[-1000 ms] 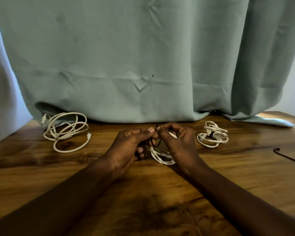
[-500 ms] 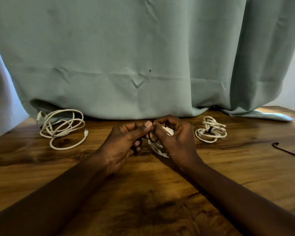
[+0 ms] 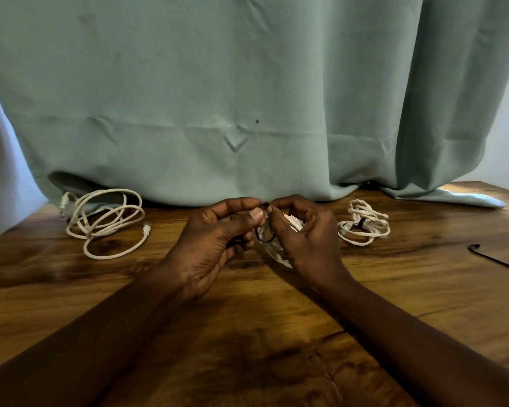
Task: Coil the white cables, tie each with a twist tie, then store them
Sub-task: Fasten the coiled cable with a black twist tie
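Left hand (image 3: 215,239) and right hand (image 3: 303,239) have raised the twist tie (image 3: 265,237) ends slightly.

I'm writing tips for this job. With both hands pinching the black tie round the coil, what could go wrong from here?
1. The twist tie loop looks slack around the held coil; twisted now, turns may slip out.
2. The left hand and right hand pinch only the tie's tips; they could slip free mid-twist.
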Tool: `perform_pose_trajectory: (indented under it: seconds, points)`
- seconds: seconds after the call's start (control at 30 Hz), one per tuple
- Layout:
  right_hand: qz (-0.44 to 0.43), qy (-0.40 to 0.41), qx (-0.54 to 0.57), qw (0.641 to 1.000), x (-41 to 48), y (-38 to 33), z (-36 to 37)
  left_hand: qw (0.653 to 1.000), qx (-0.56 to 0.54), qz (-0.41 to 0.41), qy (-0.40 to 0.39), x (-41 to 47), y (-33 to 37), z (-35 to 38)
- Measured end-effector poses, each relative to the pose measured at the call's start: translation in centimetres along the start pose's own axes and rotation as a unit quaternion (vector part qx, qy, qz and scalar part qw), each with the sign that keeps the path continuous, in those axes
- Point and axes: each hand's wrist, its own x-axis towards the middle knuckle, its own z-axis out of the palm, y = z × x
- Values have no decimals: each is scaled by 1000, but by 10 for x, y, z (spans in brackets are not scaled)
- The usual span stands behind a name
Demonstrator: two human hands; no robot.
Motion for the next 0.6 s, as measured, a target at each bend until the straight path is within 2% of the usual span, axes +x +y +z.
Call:
perform_pose_trajectory:
  seconds: [0.2, 0.37, 0.5, 0.6]
  points:
    - [-5, 0, 3, 1000, -1, 0, 2, 997, 45, 39, 53, -1, -1, -2]
    - [0, 1, -9, 1000, 0, 1, 1, 998, 26, 31, 44, -1, -1, -1]
    - [10, 6, -5, 1000, 0, 1, 1, 995, 78, 46, 48, -1, -3, 1]
    - [2, 10, -26, 1000, 0, 2, 1, 995, 61, 47, 57, 0, -2, 0]
